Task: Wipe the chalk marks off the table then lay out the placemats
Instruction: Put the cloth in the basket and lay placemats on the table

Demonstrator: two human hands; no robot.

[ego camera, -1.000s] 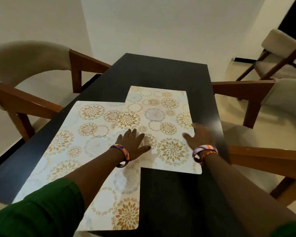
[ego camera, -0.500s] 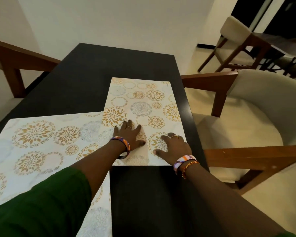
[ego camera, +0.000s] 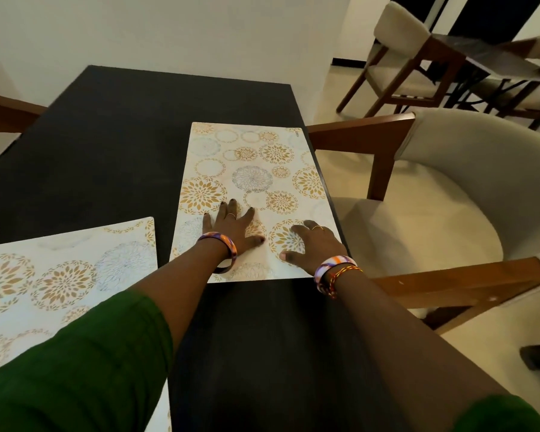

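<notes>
A placemat [ego camera: 256, 185], pale with gold and grey floral rings, lies flat on the dark bench [ego camera: 106, 145] under both of a person's hands. The left hand [ego camera: 231, 227] rests palm-down on the mat's near half, fingers straight and spread, thumb out to the right, holding nothing. The right hand [ego camera: 309, 246] lies flat just beside it, nearer the mat's right edge, fingers spread and relaxed, likewise released. Each hand wears a ring, and a striped bangle sits on each wrist [ego camera: 223, 247]; the right wrist also carries a red and yellow thread. Green sleeves [ego camera: 85, 366] cover the upper forearms.

The mat's long axis runs away from the person, along the bench's length, with one short edge toward the viewer and the other toward the far end. Its right long edge follows the bench's right edge closely, and its near right corner appears to reach that edge.

A second placemat [ego camera: 66, 272] of the same pattern lies to the left, nearer the person, apart from the first with a strip of dark bench between them. Its near part is hidden by the left sleeve and runs out of frame.

A cream chair with wooden arms [ego camera: 449, 194] stands just beside the bench on the right. Further chairs [ego camera: 402, 57] stand beyond it near a dark doorway.
</notes>
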